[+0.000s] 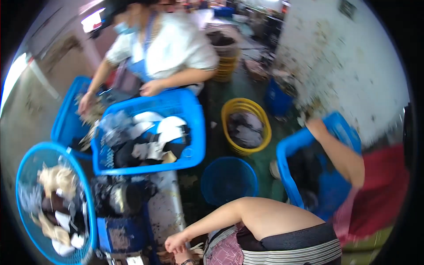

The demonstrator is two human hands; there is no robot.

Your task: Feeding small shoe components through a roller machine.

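Note:
My right arm reaches in from the lower right, bare below a dark, striped sleeve. My right hand (176,242) is closed, its fingers curled in; what they hold, if anything, is hidden. Just beneath it, almost touching, is my left hand (181,255), with a dark band on its wrist; its fingers are mostly hidden. Thin beige pieces (197,250) lie beside both hands, near my pink patterned apron (225,248). To the left of them stands a dark, blue-based machine (119,232).
A blue rectangular basket (199,132) holds black and white pieces; a round blue basket (92,212) holds beige ones. A masked person (172,44) stands behind. Right, another person's arm (338,152) reaches over a blue basket (282,176). Yellow (225,141) and blue baskets (229,170) stand between.

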